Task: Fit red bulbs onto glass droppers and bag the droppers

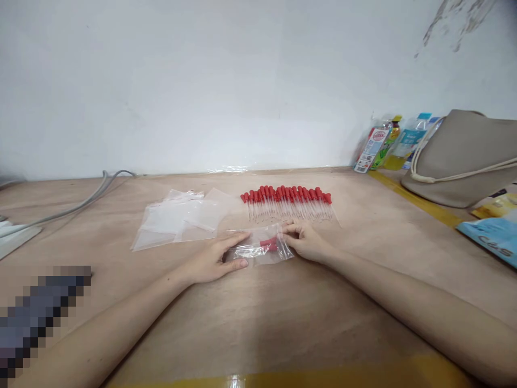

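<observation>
A clear plastic zip bag [258,257] lies flat on the table in front of me, with red-bulbed droppers [268,244] inside, their bulbs toward the right. My left hand [216,258] rests at the bag's left end, thumb and fingers spread on either side of it. At the right end, my right hand [302,240] pinches the bag's edge with bent fingers. Just behind the bag lies a row of many loose droppers [286,202] with red bulbs and thin clear stems. Left of them, several flat clear bags [173,218] overlap in a pile.
A grey cable [89,199] runs along the left side of the wooden table [242,323]. A blurred dark object [40,318] is at the lower left. Bottles and a carton [372,150], a beige drawstring bag [464,156] and a blue packet [490,240] stand or lie at the right.
</observation>
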Action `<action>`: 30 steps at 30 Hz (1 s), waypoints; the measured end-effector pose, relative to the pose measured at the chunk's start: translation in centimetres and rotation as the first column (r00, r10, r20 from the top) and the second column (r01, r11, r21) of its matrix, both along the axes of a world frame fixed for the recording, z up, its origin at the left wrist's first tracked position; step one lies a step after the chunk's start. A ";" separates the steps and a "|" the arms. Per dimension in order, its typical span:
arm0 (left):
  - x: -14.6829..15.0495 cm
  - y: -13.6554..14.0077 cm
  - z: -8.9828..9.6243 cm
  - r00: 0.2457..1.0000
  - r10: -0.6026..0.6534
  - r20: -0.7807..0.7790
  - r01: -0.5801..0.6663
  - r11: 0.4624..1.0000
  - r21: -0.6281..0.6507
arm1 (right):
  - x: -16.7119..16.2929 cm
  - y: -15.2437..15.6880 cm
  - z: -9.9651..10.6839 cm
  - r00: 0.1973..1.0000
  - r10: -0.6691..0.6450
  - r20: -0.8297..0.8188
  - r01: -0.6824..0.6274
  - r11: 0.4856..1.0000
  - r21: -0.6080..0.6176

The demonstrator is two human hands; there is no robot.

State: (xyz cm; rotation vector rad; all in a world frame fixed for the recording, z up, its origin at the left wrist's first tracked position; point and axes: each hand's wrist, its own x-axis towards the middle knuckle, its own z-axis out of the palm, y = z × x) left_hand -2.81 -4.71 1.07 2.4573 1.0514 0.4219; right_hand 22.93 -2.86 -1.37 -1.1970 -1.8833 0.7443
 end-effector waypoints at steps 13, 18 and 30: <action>0.1 -0.3 0.5 0.998 0.018 0.061 -0.013 0.996 -0.084 | 0.6 8.1 4.3 0.638 -0.514 0.573 0.562 0.820 0.110; 0.2 -0.3 0.3 0.999 0.005 0.045 -0.001 0.997 -0.078 | -0.1 9.3 4.2 0.596 -0.532 0.601 0.639 0.768 0.045; 0.1 -0.1 0.2 0.999 -0.034 0.006 0.034 0.999 0.032 | 3.7 7.1 4.3 0.908 -0.413 -0.070 0.411 0.911 -0.041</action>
